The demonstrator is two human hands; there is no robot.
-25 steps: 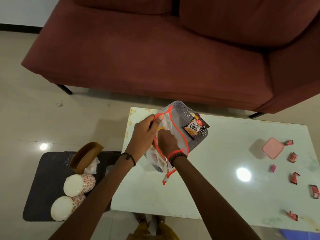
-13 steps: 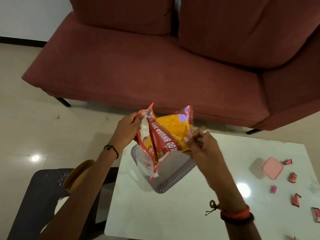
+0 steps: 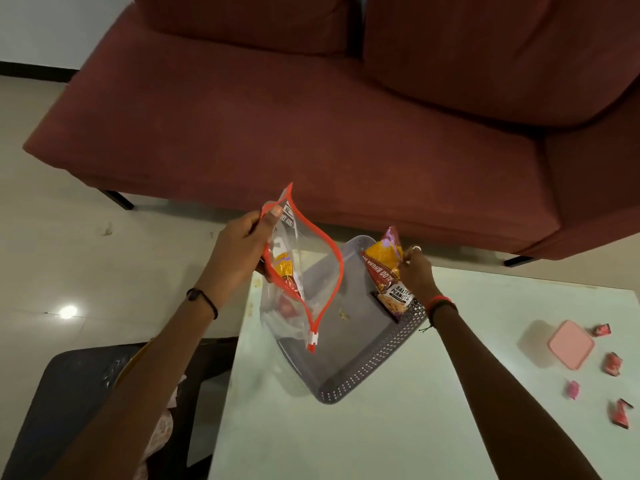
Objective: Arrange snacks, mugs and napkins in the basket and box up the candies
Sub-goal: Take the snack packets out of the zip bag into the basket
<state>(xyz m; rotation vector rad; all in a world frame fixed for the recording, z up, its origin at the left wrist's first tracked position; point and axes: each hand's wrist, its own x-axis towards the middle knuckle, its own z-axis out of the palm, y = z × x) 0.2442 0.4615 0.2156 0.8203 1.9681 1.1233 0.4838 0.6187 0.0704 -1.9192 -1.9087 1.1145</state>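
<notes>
Left hand grips the top rim of the clear zip pouch with orange edging, thumb hooked over the edge. The pouch hangs open above the left end of the grey perforated plastic basket, with more packets inside it. Right hand pinches the upper edge of the yellow-and-red foil snack packet. That packet sits just left of the fingers, over the basket's far right corner. Its lower end meets the salted peanuts packet lying in the basket (contact unclear). The basket rests on the white worktop. The pink square lidded box is well to the right, pink-wrapped candies scattered beside it.
</notes>
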